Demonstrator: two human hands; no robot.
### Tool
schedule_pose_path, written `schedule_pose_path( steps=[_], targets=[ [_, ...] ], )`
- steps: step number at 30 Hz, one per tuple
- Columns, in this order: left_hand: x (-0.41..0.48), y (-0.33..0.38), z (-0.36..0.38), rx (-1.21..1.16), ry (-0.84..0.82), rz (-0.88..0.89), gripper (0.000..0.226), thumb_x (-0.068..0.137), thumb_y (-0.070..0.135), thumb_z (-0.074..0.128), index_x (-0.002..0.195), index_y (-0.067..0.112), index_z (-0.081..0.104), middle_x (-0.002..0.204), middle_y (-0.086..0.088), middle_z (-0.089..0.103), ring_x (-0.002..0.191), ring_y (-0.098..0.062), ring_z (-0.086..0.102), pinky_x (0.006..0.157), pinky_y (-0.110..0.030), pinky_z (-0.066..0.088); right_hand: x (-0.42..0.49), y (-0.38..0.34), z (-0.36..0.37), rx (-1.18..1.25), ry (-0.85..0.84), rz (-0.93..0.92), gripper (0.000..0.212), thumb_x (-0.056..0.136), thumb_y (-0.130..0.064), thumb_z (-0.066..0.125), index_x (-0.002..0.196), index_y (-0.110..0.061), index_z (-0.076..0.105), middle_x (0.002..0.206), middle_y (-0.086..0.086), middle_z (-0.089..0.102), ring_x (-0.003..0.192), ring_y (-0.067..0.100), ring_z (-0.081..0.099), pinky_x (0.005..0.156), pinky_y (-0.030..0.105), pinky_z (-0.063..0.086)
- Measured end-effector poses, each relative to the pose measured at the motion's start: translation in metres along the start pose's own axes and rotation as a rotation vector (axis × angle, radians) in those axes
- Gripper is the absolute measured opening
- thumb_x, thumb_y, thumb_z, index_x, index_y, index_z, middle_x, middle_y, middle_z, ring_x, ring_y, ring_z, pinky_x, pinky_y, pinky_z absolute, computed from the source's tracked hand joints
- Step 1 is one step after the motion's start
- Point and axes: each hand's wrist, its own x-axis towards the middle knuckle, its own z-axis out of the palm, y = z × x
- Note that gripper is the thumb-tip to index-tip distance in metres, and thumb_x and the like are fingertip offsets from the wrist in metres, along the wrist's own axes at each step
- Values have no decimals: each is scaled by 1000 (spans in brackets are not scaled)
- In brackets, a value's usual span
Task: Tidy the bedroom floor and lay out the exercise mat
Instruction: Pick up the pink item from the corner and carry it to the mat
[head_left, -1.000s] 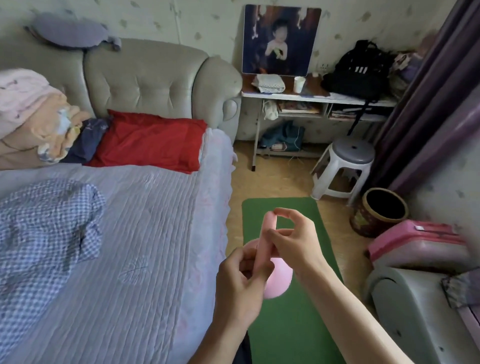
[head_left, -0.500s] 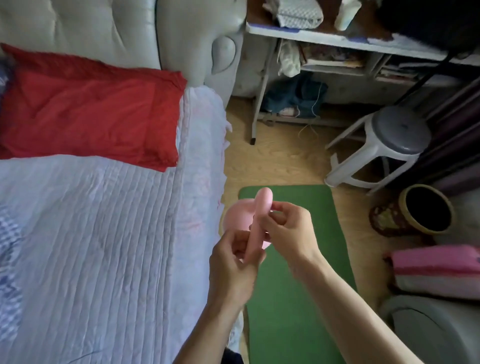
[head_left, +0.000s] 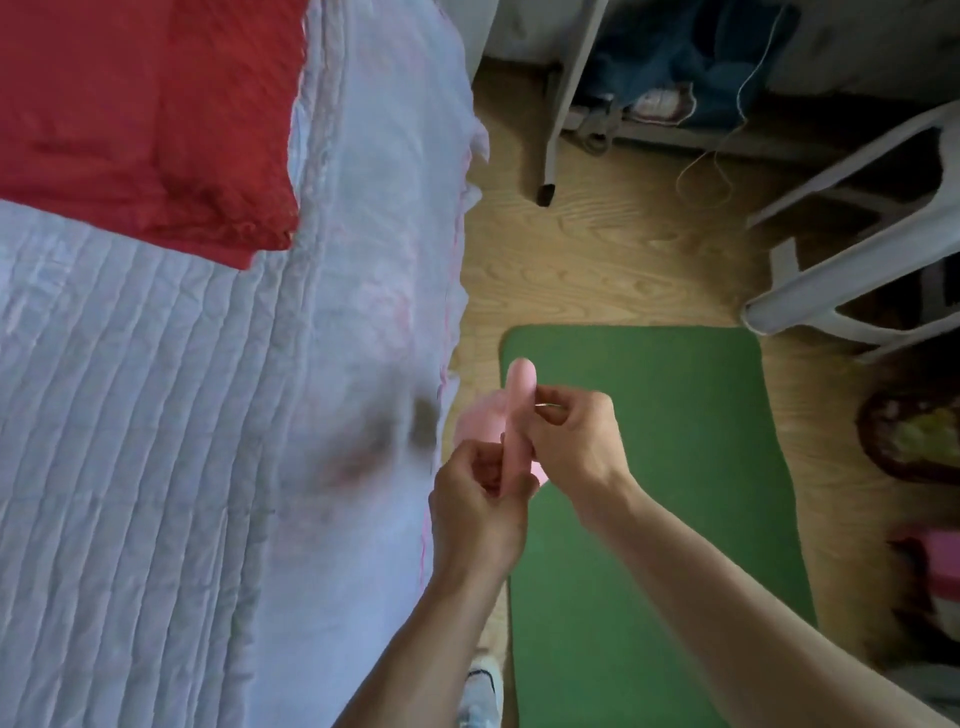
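The green mat already lay flat on the wooden floor, in the strip between the bed and the white stool, its far edge just short of the stool's leg. Both hands were busy above its near left corner with a small pink object: a slim, stick-like part standing nearly upright, with a rounder pink body behind it. What it was could not be told.

The left hand was curled round the lower end of the stick. The right hand pinched it higher up between thumb and fingertips. The rounder body was mostly hidden by the fingers.

The step looked like handling this loose item, either to put it away or to ready it for use on the mat. To do it well, the left hand should act as the anchor while the right does any turning or adjusting, since a thin part held by a fingertip pinch alone slips easily. The object hung over the gap between bed and mat, so a drop would land it beside the shoe by the bed. If it is being tidied, it should go to a settled place, not loose on the mat. The mat should lie bare, its edge clear of the stool.
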Motion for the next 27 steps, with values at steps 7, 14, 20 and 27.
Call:
schedule_pose_path(
  steps=[7,14,20,27],
  targets=[
    [78,-98,43,-91,110,-37,24,88,41,76,76,21,69,69,2,76,65,-14,69,66,-35,52,85,89,52,38,-26,46,28,92,-21,68,66,-10,70,73,16,76,77,36,75,75,53,61],
    [142,-173,72,-103,187,14,19,90,24,76,73,27,67,63,18,72,58,6,64,63,-27,50,145,154,88,93,-93,51,33,83,12,54,74,-14,72,91,25,77,77,32,68,77,61,57],
    [160,-207,85,-109,205,-51,21,93,33,71,75,26,64,74,5,74,69,-10,69,72,-31,57,160,187,101,167,-148,132,17,88,10,54,96,4,67,97,36,72,75,29,64,72,48,54],
    [160,-210,85,31,161,-70,20,94,35,69,77,29,59,74,10,70,67,-2,67,68,-30,53,159,192,100,213,-214,190,28,86,3,57,112,-5,66,84,7,69,78,24,66,66,36,56]
  ],
)
